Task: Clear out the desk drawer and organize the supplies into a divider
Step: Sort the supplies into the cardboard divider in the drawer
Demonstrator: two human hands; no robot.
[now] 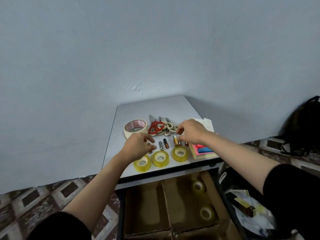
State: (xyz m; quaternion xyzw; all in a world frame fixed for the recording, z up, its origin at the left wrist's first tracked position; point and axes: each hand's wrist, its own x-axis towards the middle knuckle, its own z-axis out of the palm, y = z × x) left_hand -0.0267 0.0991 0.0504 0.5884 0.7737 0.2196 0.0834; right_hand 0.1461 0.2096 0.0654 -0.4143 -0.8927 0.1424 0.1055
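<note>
Reaching over the worktop (155, 108), both hands hover at the row of batteries, so the step in hand looks like gathering them for the divider. The left hand (138, 144) curls over the row's 9 o'clock end, fingertips down at a half-hidden battery; whether it pinches it I cannot tell. At 11 o'clock from that hand lies a roll of masking tape (135, 128). At the hand's 5 o'clock, 3 clear tape rolls (160, 159) line the worktop's near edge. The batteries (164, 143) lie between those rolls and the scissors (156, 127) at 12 o'clock. The right hand (190, 131) hangs over the row's 3 o'clock end, fingers loosely curled, nothing seen between them. Sticky notes (202, 150) sit at its 5 o'clock.

Below, at 6 o'clock, the drawer (121, 213) stands open with a cardboard divider (162, 196) inside, and 2 stored rolls (198, 187) lie in its right compartment. The next move, I judge, calls for a firm pinch on each small, round battery, since they roll easily, then a carry down into 1 compartment.
</note>
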